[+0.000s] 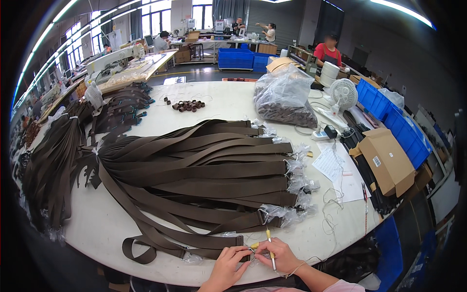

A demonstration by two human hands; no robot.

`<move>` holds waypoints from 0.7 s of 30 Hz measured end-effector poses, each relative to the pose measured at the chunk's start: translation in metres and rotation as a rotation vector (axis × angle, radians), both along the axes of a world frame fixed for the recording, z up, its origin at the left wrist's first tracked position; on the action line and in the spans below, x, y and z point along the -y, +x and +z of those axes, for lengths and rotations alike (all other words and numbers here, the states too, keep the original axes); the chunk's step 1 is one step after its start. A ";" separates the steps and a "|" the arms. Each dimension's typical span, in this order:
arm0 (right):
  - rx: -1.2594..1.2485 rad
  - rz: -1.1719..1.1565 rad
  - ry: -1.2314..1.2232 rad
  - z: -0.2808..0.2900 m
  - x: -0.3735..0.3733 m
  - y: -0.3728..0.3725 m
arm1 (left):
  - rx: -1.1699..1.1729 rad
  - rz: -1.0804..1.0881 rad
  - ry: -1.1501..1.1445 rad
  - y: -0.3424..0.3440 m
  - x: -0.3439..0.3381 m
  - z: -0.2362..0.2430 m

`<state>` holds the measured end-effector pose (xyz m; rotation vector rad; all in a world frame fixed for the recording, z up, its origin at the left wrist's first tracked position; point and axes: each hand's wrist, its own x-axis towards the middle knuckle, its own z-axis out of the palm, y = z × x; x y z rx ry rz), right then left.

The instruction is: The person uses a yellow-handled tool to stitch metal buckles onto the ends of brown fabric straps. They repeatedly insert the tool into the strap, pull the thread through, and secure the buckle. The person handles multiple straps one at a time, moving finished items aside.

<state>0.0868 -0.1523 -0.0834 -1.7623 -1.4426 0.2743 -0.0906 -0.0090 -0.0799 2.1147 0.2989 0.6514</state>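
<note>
My left hand (227, 266) is closed at the end of a dark brown webbing strap (214, 242), close to a small metal buckle. My right hand (282, 258) meets it there, fingertips pinched together. A slim pen-like tool (272, 250), white with a yellow end, is held in the right hand and points away from me. What exactly the fingertips pinch at the buckle is partly hidden. Beyond my hands a large bundle of brown straps (194, 165) fans out across the table, tied at its left with a white tie (96, 150). Clear plastic wraps (299, 182) cover the strap ends.
More straps (48, 170) hang over the white table's (146, 267) left edge. Small brown rings (189, 105), a filled plastic bag (284, 95), a white fan (343, 94), papers (335, 168) and an open cardboard box (386, 160) stand farther off. A person in red (327, 52) works at the back right.
</note>
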 end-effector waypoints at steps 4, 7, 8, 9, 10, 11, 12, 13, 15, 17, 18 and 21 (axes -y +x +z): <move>-0.020 -0.012 -0.019 -0.001 -0.001 0.001 | 0.002 0.008 0.002 0.001 0.000 -0.003; -0.025 -0.015 -0.028 0.000 -0.001 0.001 | -0.001 0.006 -0.009 0.001 -0.001 -0.005; -0.026 -0.019 -0.027 0.000 0.000 0.002 | 0.000 0.001 -0.007 0.002 -0.001 -0.004; -0.027 -0.023 -0.025 -0.001 0.001 0.002 | 0.001 -0.004 -0.006 0.003 -0.001 -0.003; -0.029 -0.021 -0.024 -0.002 0.001 0.002 | 0.000 -0.003 -0.004 0.002 -0.002 -0.002; -0.018 -0.016 -0.013 -0.003 0.001 0.003 | -0.005 -0.002 -0.005 0.002 -0.002 -0.003; -0.007 -0.011 -0.001 -0.004 0.001 0.003 | -0.011 -0.002 -0.006 0.003 -0.001 -0.004; 0.002 -0.008 0.008 -0.005 0.002 0.002 | -0.019 -0.003 -0.010 0.002 0.000 -0.006; 0.026 -0.012 0.021 0.001 0.003 0.002 | -0.036 -0.041 0.016 0.002 -0.006 -0.004; 0.071 -0.014 0.041 0.005 0.006 -0.001 | -0.062 -0.061 0.022 0.000 -0.008 -0.001; 0.109 -0.014 0.052 0.006 0.006 -0.002 | -0.074 -0.063 0.014 0.001 -0.009 0.001; 0.184 -0.006 0.107 0.007 0.013 -0.007 | -0.093 -0.062 -0.003 0.000 -0.009 0.003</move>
